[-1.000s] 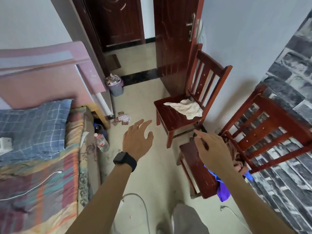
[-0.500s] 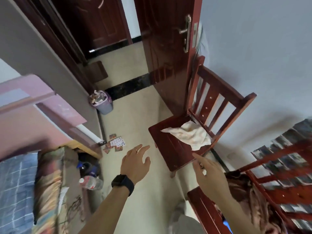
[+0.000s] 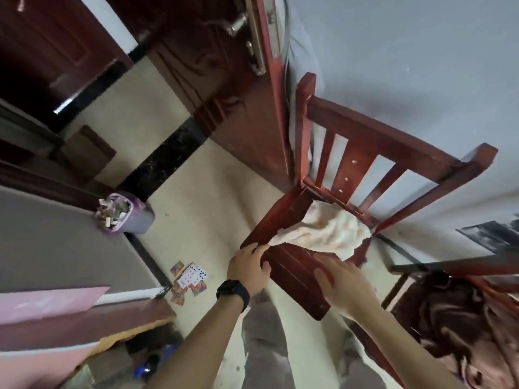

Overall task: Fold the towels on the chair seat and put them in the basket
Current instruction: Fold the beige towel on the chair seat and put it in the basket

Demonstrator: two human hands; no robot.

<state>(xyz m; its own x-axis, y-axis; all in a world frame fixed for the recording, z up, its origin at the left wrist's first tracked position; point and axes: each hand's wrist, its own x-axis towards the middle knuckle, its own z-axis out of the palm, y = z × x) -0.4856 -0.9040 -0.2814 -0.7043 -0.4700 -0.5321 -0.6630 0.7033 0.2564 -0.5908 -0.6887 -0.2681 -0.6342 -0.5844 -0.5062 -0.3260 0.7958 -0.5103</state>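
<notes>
A crumpled cream towel [image 3: 323,234] lies on the back part of the red wooden chair's seat [image 3: 295,273], under its slatted back. My left hand [image 3: 248,269], with a black watch on the wrist, reaches to the seat's left edge; its fingertips are right at the towel's near corner, fingers fairly straight, and I see no grip. My right hand [image 3: 344,283] hovers flat over the seat's front, fingers stretched out and blurred, a short way from the towel. No basket is in view.
A second red chair [image 3: 449,265] at the lower right carries a brown cloth [image 3: 466,324]. An open dark red door [image 3: 230,88] stands just behind the first chair. A purple bin [image 3: 125,213] and scattered playing cards [image 3: 189,279] are on the floor at left. A pink headboard [image 3: 47,304] is lower left.
I have moved up to the chair and the view has swung down onto it. Both hands went forward from mid-air to the seat, the left one reaching the towel's corner.
</notes>
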